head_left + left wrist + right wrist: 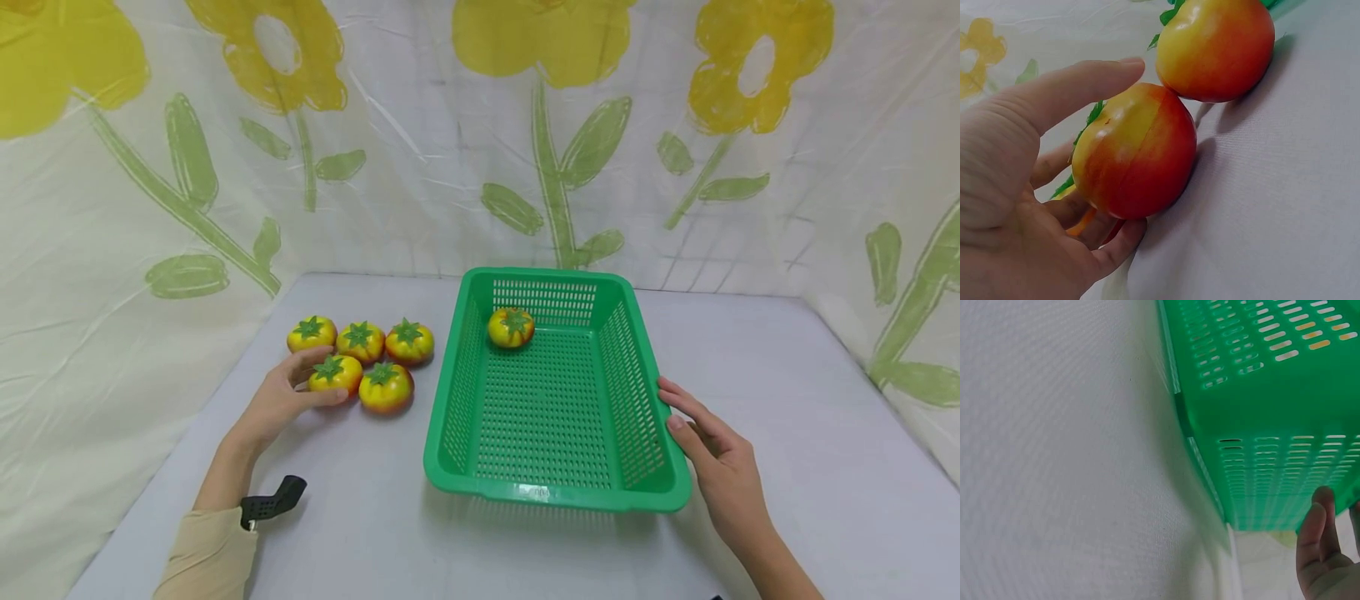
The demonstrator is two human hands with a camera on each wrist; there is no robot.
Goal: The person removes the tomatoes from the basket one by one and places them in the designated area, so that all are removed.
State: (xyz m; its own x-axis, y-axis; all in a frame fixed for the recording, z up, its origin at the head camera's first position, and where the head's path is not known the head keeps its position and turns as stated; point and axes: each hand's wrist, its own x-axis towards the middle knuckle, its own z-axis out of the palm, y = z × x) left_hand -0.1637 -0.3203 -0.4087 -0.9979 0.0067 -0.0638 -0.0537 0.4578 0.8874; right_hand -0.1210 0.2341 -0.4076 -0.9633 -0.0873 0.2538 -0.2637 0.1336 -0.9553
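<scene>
Yellow-and-red tomatoes with green leafy tops lie together on the left of the table. My left hand (pixel 288 398) curls round the near-left tomato (pixel 335 375), thumb on the near side and fingers behind; in the left wrist view the same tomato (pixel 1138 153) sits between thumb and fingers, against the table. Beside it is another tomato (pixel 386 389), with several more just behind. My right hand (pixel 716 458) holds the right rim of a green plastic basket (pixel 555 496). Some of its fingers (pixel 1327 519) show against the basket's outer wall. One tomato (pixel 512 327) rests inside, at the far left.
The basket stands mid-table on a pale tablecloth (pixel 360 517). Behind it hangs a white curtain (pixel 420 167) painted with yellow flowers. A black wrist mount (pixel 273 502) sticks out from my left wrist.
</scene>
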